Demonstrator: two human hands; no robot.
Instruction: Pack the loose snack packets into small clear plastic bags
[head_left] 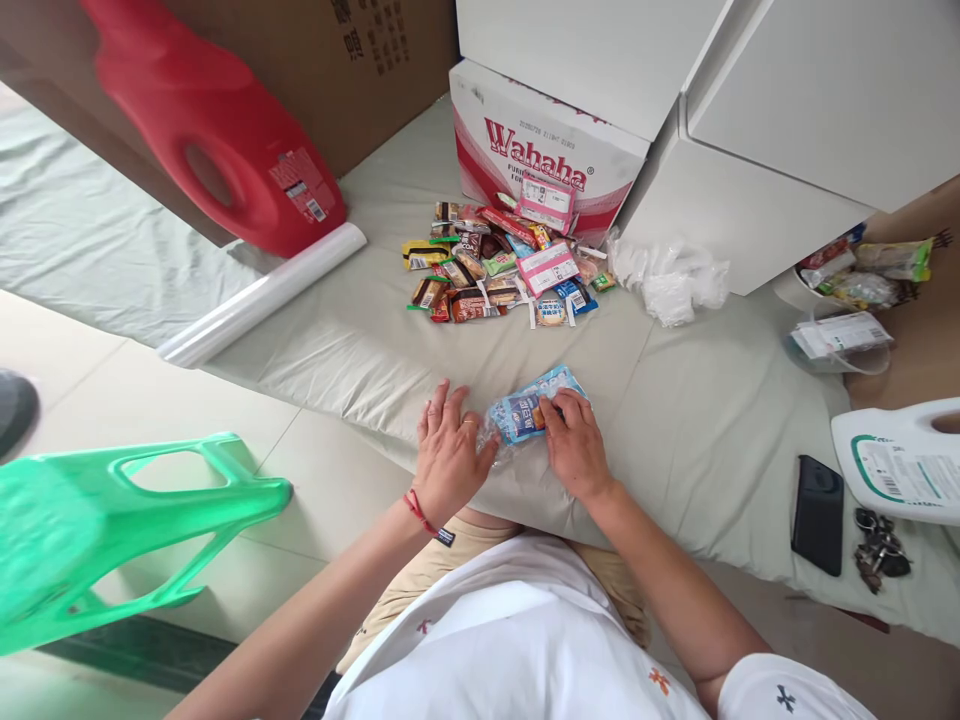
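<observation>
A blue printed snack packet (517, 415) lies near the front edge of the cloth-covered surface, with clear crinkled plastic around its left end. My left hand (454, 445) rests flat on the cloth to the left of it, fingers spread, the thumb side touching the clear plastic. Over the packet's right part, my right hand (577, 445) has its fingers curled and pressed onto it; the fingertips partly cover the print. Beyond both hands lies a pile of small wrapped snacks (469, 270), with pink-and-white labelled packets (547, 268) among them.
Behind the snacks stands a Wahaba carton (540, 150), with crumpled clear plastic bags (667, 280) beside it. At left are a red jug (225, 150), a plastic roll (262, 295) and a green stool (127, 520). A phone (817, 515), keys (881, 550) and a white jug (900, 460) lie right.
</observation>
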